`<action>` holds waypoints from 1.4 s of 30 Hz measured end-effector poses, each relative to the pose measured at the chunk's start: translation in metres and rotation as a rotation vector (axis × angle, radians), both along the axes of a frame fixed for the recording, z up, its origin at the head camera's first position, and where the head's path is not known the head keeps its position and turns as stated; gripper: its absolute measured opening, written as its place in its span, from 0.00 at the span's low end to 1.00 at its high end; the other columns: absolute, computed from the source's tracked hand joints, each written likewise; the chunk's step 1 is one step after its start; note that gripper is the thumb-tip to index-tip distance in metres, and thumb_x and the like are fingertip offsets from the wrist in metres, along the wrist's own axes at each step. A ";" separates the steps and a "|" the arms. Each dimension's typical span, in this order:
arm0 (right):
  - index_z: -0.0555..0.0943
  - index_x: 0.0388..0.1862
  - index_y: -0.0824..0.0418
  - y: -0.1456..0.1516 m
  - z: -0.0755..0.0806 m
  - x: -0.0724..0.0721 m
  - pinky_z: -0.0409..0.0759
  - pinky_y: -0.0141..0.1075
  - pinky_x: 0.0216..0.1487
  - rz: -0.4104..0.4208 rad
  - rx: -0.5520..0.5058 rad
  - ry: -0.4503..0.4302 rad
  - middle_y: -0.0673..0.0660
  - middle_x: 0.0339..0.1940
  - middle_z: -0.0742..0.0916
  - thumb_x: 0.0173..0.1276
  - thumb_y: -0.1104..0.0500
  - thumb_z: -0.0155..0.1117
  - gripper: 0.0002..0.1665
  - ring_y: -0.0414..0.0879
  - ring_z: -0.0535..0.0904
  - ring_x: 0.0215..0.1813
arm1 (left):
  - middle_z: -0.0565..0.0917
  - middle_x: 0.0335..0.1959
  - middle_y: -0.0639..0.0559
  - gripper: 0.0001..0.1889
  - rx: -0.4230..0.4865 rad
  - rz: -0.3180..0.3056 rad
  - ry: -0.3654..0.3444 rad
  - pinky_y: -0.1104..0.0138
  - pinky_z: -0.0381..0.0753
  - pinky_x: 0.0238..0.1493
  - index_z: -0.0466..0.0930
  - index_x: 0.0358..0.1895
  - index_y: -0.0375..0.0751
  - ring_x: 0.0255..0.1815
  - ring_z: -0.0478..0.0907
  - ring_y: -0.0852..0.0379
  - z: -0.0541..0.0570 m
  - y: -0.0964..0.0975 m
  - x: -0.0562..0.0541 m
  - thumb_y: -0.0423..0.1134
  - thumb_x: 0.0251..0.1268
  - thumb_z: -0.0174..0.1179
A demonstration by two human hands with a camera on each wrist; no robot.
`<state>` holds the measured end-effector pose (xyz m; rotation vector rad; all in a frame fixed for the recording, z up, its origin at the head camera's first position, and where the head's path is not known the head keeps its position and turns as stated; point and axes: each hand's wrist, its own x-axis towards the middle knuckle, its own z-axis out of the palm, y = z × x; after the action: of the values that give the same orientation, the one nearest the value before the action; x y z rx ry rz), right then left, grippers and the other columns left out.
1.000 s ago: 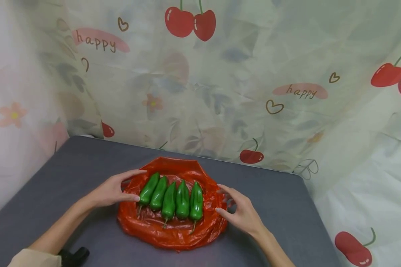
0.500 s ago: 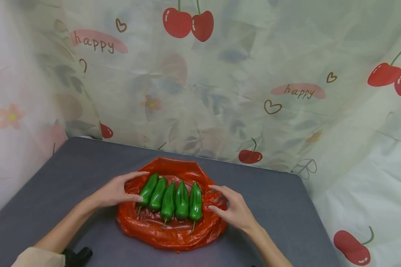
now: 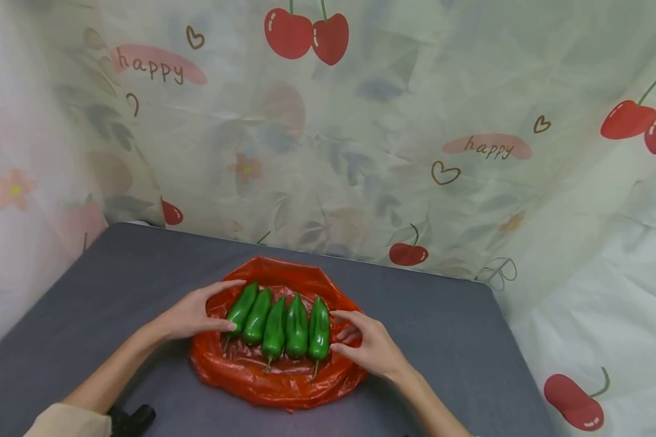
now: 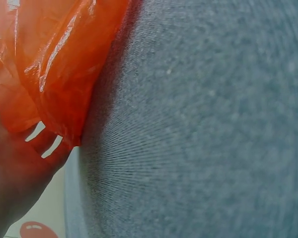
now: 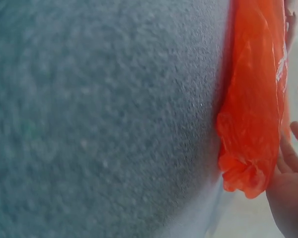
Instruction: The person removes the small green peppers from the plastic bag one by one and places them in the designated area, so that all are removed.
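Peppers (image 3: 274, 331): five in a side-by-side row in the bag (image 3: 284, 394), between the fingers of the left hand (image 3: 190, 313) and those of the right hand (image 3: 376, 347).
Left thumb and fingers: spread apart, clamped on nothing; the thumb tip is at the leftmost pepper (image 3: 241, 312), but I cannot tell whether it touches or hovers.
Right thumb and fingers: thumb and index apart, gripping nothing; both tips just beside the rightmost pepper (image 3: 319, 331), contact unclear.
Row: a squeeze from both sides could make the middle peppers ride up or roll out, since their skins look smooth and no finger is near them.
Film: thin and rumpled, so fingers closing low would probably snag a fold and drag it in.
Stems (image 3: 268, 365): the one just below the left thumb could bend or snap if pressed.
Long axis: roughly square to the line between the hands; the two by the left thumb lean, far ends toward the right fingers, while the two nearest the right hand lie nearly straight.
Narrow ends: point away, on the index fingers' side; stem ends lie on the thumbs' side.
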<state>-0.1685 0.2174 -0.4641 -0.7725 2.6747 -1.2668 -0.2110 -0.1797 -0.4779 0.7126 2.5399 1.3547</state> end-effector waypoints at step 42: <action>0.69 0.74 0.49 -0.029 -0.016 -0.004 0.79 0.35 0.46 0.013 0.209 -0.043 0.55 0.68 0.77 0.59 0.46 0.77 0.46 0.41 0.80 0.47 | 0.70 0.68 0.36 0.42 -0.002 0.024 -0.033 0.52 0.76 0.55 0.62 0.76 0.48 0.60 0.74 0.44 -0.005 -0.003 -0.001 0.50 0.59 0.71</action>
<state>-0.1726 0.1882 -0.4799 -0.7239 2.7054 -0.9685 -0.2123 -0.1826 -0.4828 0.6561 2.5317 1.3601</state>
